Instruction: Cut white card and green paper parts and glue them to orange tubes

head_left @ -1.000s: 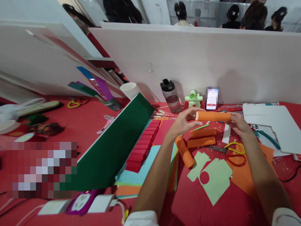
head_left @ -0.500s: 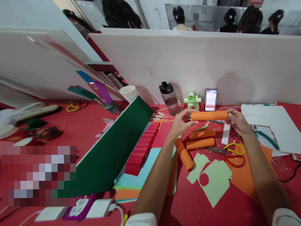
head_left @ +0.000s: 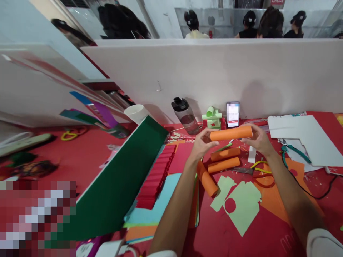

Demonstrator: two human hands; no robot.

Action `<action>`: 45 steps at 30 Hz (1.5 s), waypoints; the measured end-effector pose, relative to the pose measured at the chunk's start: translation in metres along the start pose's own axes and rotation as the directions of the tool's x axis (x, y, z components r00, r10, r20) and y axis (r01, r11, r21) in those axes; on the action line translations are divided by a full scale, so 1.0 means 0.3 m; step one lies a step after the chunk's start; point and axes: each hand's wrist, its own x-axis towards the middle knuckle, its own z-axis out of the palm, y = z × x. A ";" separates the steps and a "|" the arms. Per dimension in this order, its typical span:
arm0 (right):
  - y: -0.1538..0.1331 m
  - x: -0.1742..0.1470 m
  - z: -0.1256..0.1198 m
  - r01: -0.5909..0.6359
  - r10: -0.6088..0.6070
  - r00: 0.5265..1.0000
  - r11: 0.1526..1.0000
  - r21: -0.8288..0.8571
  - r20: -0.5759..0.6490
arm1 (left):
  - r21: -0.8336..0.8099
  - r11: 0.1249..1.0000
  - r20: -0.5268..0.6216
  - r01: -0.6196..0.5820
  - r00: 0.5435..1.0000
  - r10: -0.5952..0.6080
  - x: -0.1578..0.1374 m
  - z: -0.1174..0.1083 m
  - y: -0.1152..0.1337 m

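An orange paper tube (head_left: 230, 133) is held roughly level above the red table, its right end slightly higher. My left hand (head_left: 202, 144) closes on its left end, thumb below and fingers behind. At the other end my right hand (head_left: 259, 141) has its fingers against the tube, with the thumb underneath. Just below lie more orange paper tubes (head_left: 224, 165), one of them slanting beside my left wrist. Scissors (head_left: 249, 171) with yellow and red handles lie near my right forearm. Cut pale green paper (head_left: 243, 203) with a round hole is between my arms.
A water bottle (head_left: 185, 116), a green-and-red paper model (head_left: 212, 119) and a phone (head_left: 233, 114) stand along the white partition (head_left: 198, 71). A long green board (head_left: 118, 185) leans at left, beside red pleated paper (head_left: 157, 178). Teal-handled pliers (head_left: 297, 152) and white board (head_left: 300, 135) lie right.
The view has turned a little to the right, so things sit further left. My right thumb has shifted under the tube, whose right end is now tilted up slightly.
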 end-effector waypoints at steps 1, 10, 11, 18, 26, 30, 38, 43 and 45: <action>-0.002 0.001 0.002 0.011 -0.012 1.000 1.000 -0.007 -0.012 | 0.007 1.000 0.015 0.007 1.000 -0.007 -0.002 -0.001 -0.002; -0.047 -0.007 0.027 0.048 -0.056 0.997 0.989 -0.142 -0.046 | 0.346 0.938 0.288 0.030 0.948 -0.137 -0.007 0.049 0.093; -0.056 -0.008 0.030 0.052 -0.059 0.998 0.982 -0.181 -0.030 | 0.387 0.922 0.291 0.014 0.947 -0.137 -0.008 0.063 0.109; -0.094 -0.015 0.050 0.092 -0.075 0.995 0.926 -0.365 0.061 | 0.493 0.867 0.322 -0.067 0.940 -0.110 -0.021 0.120 0.171; -0.088 -0.007 -0.005 -0.031 0.029 1.000 0.929 -0.369 -0.011 | 0.611 0.792 0.176 0.014 0.972 -0.153 -0.015 0.094 0.187; -0.091 -0.005 -0.069 -0.123 0.087 0.991 0.902 -0.415 -0.104 | 0.764 0.645 0.114 0.015 0.981 -0.158 -0.014 0.064 0.203; -0.047 -0.004 -0.096 -0.090 0.085 0.996 0.851 -0.517 -0.033 | 0.911 0.405 0.174 -0.081 0.964 -0.200 -0.026 0.039 0.225; -0.034 0.001 -0.090 -0.124 0.115 0.992 0.779 -0.615 -0.054 | 0.945 0.306 0.180 -0.117 0.966 -0.187 -0.031 0.010 0.248; -0.026 0.003 -0.110 -0.157 0.117 0.988 0.697 -0.699 -0.105 | 0.953 0.282 0.167 -0.113 0.970 -0.176 -0.032 -0.007 0.259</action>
